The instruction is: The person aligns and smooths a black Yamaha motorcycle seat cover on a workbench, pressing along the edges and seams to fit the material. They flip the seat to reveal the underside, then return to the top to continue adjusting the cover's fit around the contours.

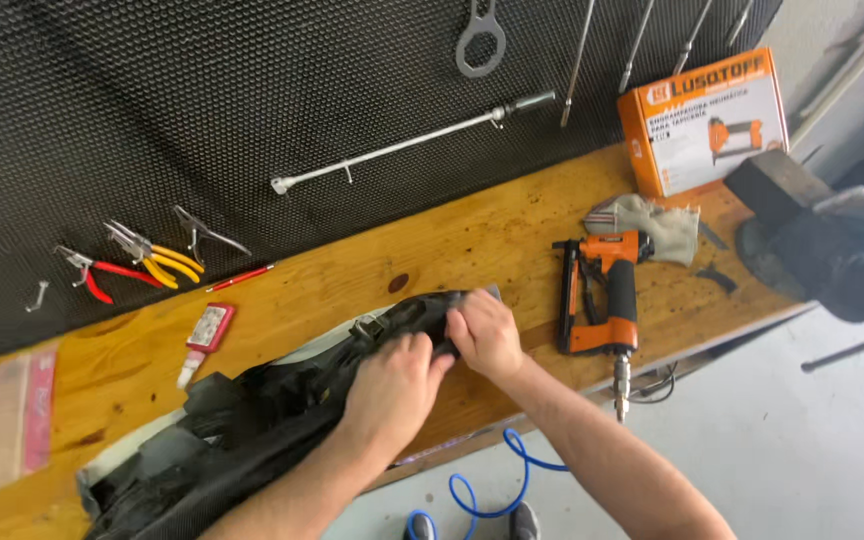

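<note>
1. The left hand [392, 385] is pressing, fingers curled, on a black seat cover [252, 430] that is lying on the wooden workbench [472, 240].
2. The right hand [487, 335] is closing on the cover's far edge, just beyond the left hand; both hands are gripping the black material.
3. The step in hand appears to be pulling the cover taut over its edge; the next move would likely be calling for a firm hold while a fastening tool is being brought in.
4. An orange pneumatic stapler [600, 295] is lying just right of the right hand.
5. An orange-and-white rectangular carton [702, 120], picturing a similar tool, is standing beyond the stapler.
6. A small red-and-white glue tube [204, 338] is lying left of the left hand.
</note>
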